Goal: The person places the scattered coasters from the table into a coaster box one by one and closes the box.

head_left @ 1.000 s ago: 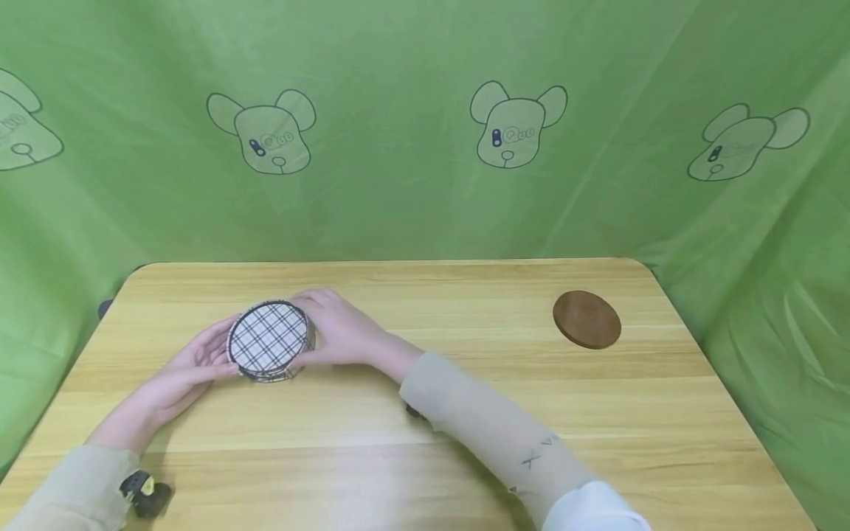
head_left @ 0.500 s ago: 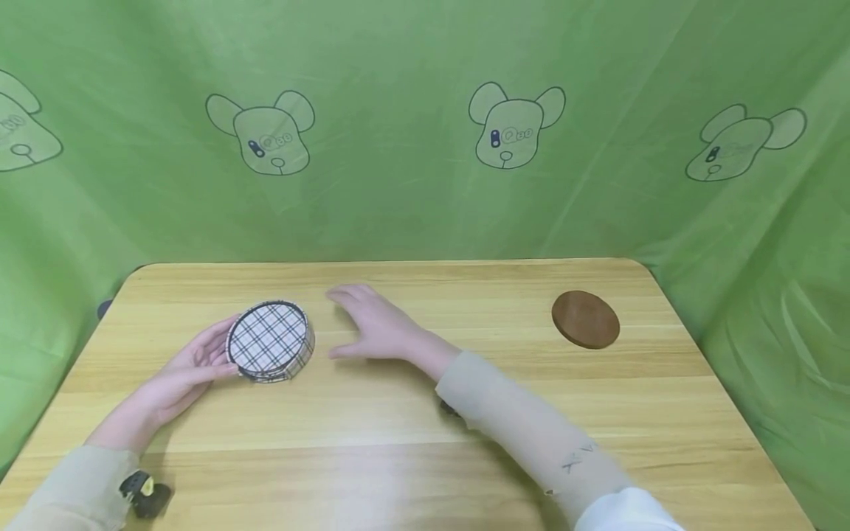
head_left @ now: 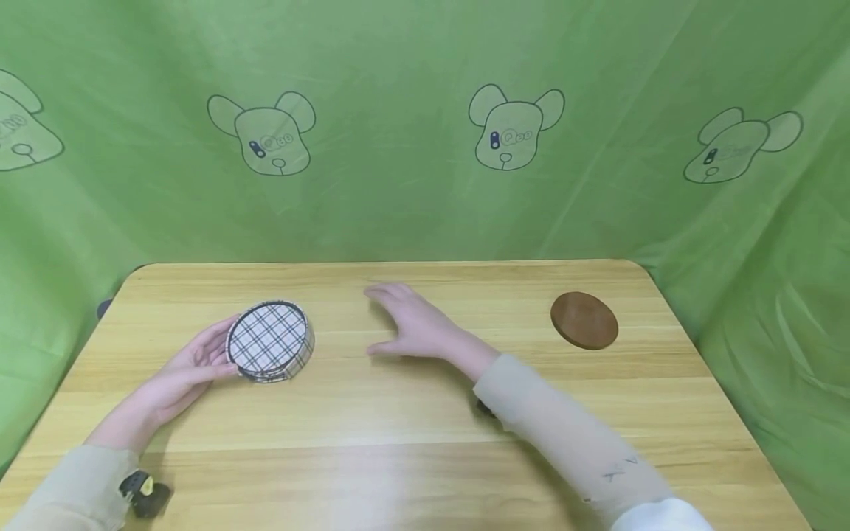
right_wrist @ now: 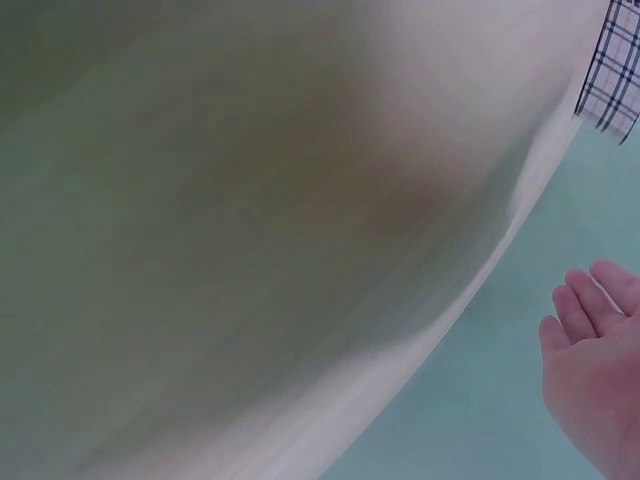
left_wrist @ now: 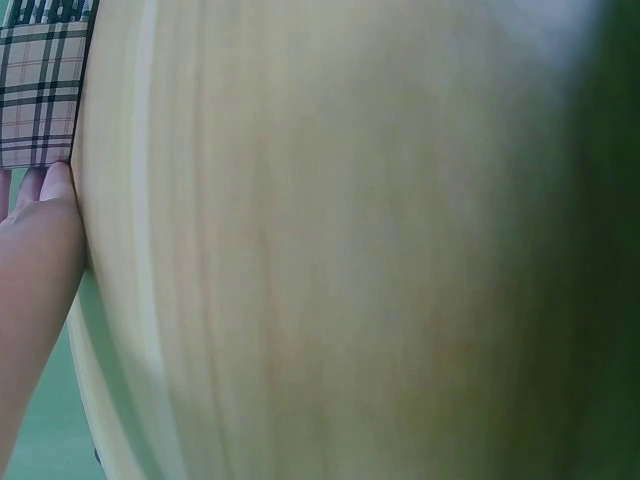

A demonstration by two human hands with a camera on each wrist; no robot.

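At the left of the table in the head view sits a round box [head_left: 268, 339] with a white and dark plaid pattern. My left hand [head_left: 189, 372] holds its left side, thumb at the front edge and fingers round the back. The left wrist view shows those fingertips against the plaid side wall of the box [left_wrist: 40, 100]. My right hand [head_left: 415, 322] is to the right of the box, apart from it, thumb and fingers spread with nothing between them. In the right wrist view the box's plaid side [right_wrist: 612, 75] shows beyond the right hand [right_wrist: 595, 385].
A brown round wooden disc [head_left: 584, 320] lies at the far right of the wooden table [head_left: 425, 413]. Green cloth [head_left: 398, 206] with bear-head outlines hangs behind the table's back edge and along the sides. Dark wrist devices show under both sleeves.
My right hand has let go of the box's right side and moved right across the table. The left hand and the box have stayed in place.
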